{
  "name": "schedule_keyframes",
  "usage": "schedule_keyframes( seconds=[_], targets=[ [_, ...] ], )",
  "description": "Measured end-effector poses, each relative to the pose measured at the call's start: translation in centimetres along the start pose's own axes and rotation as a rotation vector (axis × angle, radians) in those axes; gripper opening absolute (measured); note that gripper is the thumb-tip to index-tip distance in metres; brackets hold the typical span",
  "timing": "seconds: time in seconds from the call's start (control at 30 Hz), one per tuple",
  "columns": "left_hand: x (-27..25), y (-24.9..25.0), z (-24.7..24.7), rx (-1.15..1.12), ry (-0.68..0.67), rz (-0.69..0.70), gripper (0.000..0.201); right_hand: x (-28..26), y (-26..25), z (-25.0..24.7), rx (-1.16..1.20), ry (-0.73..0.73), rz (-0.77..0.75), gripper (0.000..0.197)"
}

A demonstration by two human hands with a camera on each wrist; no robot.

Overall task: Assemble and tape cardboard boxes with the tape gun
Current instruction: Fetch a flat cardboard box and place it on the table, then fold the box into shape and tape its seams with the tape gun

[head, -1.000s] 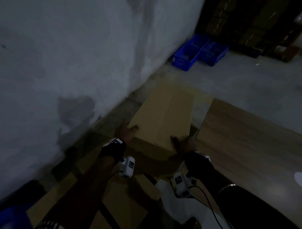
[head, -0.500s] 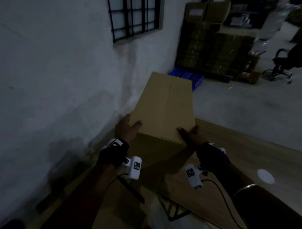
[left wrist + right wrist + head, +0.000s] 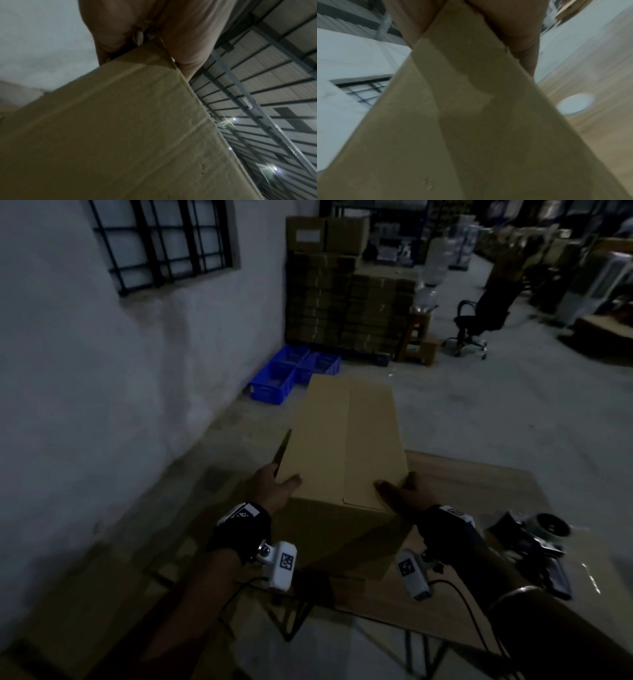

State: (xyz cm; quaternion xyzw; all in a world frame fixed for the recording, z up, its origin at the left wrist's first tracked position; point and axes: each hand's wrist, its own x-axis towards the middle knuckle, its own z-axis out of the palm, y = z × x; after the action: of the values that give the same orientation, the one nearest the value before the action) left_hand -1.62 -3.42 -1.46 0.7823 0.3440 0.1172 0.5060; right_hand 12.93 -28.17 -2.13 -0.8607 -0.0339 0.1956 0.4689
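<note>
— Two hands on one cardboard box (image 3: 342,440) in the head view, centre of the frame. Held how?

— Left hand (image 3: 274,491) clamped on the near left corner, thumb on top, fingers down the side. Right hand (image 3: 399,494) on the near right corner, thumb lying over the top flap, fingers wrapped round the edge. Gripped at opposite corners, probably to keep the long box level and the flaps from springing open.

— And resting where?

— Near end above the wooden table (image 3: 479,491), far end reaching out past the table's top edge; lifted or resting, cannot tell. Tape gun (image 3: 527,542) lying at the right edge of the frame, near the right forearm, untouched.

— Look of the box?

— Plain brown, long and narrow, top flaps folded shut, seam running up the middle, no tape seen on it. Right flap ends a touch short at the near edge.

— Left wrist view?

— Box (image 3: 120,128) filling the lower left; left hand (image 3: 171,33) at the top, thumb and fingers pinching the corner, a fingernail just above the cardboard. Roof beams at right.

— Right wrist view?

— Blurred. Box (image 3: 471,121) through the middle, a lighter band running up it, maybe tape, hard to say. Right hand (image 3: 513,24) at the top, fingers either side of the cardboard edge. Barred window (image 3: 363,89) at left, table (image 3: 590,81) at right.
</note>
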Motion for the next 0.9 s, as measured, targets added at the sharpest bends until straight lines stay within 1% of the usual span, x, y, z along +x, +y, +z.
schedule_keyframes(
  seconds=[0.07,0.1,0.2,0.23,0.3,0.37,0.57,0.63,0.7,0.73,0.77,0.83,0.87,0.9],
  targets=[
    [-1.6,1.0,2.6,0.024,-0.03,-0.015,0.068,-0.6,1.9,-2.3,-0.004,0.012,0.003,0.076],
    [-2.2,1.3,3.6,0.024,-0.042,-0.032,0.068,-0.8,2.7,-3.2,-0.022,0.018,0.002,0.074],
    [-3.7,1.5,6.1,0.031,-0.068,-0.031,0.049,-1.3,4.9,-5.2,-0.046,0.009,0.017,0.072],
    [-4.1,1.5,6.7,0.058,-0.077,-0.028,0.046,-1.5,5.4,-5.7,-0.052,0.005,0.018,0.072],
    [-4.9,1.6,7.3,0.1,-0.096,-0.006,0.047,-1.5,6.2,-6.2,-0.073,0.02,0.013,0.072],
    [-5.0,1.4,7.5,0.088,-0.117,-0.013,0.051,-1.5,6.9,-6.3,-0.083,0.031,0.017,0.072],
    [-3.9,1.8,8.1,0.069,-0.171,0.042,0.038,-1.5,7.4,-6.6,-0.033,0.064,0.044,0.067],
    [-3.5,1.9,8.3,0.087,-0.198,0.051,0.043,-1.5,7.4,-6.7,0.015,0.078,0.044,0.068],
    [-3.4,1.9,8.3,0.131,-0.214,0.071,0.056,-1.5,7.3,-6.9,-0.003,0.086,0.037,0.067],
    [-3.2,1.8,8.2,0.147,-0.222,0.08,0.06,-1.5,7.3,-6.8,-0.004,0.087,0.032,0.068],
    [-2.9,1.7,8.1,0.162,-0.234,0.082,0.065,-1.4,7.5,-6.8,0.002,0.084,0.039,0.074],
    [-2.3,1.6,7.8,0.189,-0.272,0.074,0.074,-1.1,7.9,-6.8,0.024,0.092,0.048,0.094],
    [-2.0,1.7,7.6,0.195,-0.287,0.079,0.075,0.0,9.0,-6.9,0.044,0.098,0.034,0.104],
    [-2.0,1.8,7.4,0.194,-0.299,0.09,0.073,0.6,9.6,-7.0,0.05,0.09,0.035,0.109]
  ],
)
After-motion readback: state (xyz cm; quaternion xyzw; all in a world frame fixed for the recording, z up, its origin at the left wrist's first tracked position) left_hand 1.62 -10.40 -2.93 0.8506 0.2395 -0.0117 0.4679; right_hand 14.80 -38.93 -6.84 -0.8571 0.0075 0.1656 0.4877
